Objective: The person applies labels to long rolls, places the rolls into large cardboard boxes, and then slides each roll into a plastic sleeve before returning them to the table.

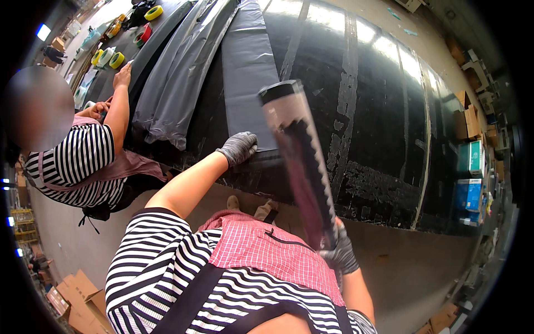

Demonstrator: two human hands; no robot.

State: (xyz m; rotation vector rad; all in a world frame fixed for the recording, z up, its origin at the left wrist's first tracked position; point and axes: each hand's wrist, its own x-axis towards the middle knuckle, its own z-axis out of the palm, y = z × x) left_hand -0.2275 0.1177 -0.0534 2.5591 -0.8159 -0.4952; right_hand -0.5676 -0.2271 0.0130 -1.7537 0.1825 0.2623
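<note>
My left hand [239, 149], in a grey knit glove, is closed at the near left corner of a flat grey plastic sheet [249, 78] on the black table. Its curled fingers appear to pinch the sheet's edge, though the fingertips are hidden. In a matching glove, my right hand [344, 253] grips the lower end of a long tube-like thing [303, 161]. This rises tilted over the table, blurred by motion, with a jagged edge along its right side, a dark middle and a black-rimmed top. Its exact kind is unclear.
Folded grey plastic sheets [178, 83] lie left of the flat one. At the far left a co-worker in a striped shirt [83, 150] reaches over the black table [378, 122]. Tape rolls [117, 60] rest behind. Boxes [468, 195] line the right side; an open carton [83, 295] stands lower left.
</note>
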